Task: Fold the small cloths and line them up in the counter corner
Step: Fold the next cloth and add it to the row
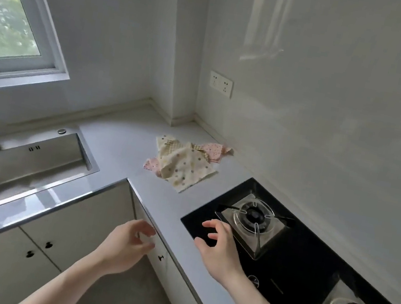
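Cloths (184,163) lie in a loose, unfolded heap at the middle of the frame, on the pale counter (120,143) a little short of its far corner. A cream cloth with small dots lies on top, a checked one shows at the upper edge of the heap, and pink dotted ones stick out at the upper right and lower left. The upper right pink edge reaches almost to the wall.

Below the heap, both bare hands hang in the air, well apart from the cloths. The left hand (127,246), lower centre, hovers over the counter's front edge and the cupboard fronts, its fingers loosely curled and holding nothing. The right hand (217,248), just right of it, hovers over the near corner of the black gas hob (295,262), fingers spread and slightly bent, also holding nothing.

The hob fills the lower right with two burners. A steel sink (18,162) with a tap sits at left, a window (10,11) fills the upper left, and a double wall socket (220,84) is on the wall above the heap
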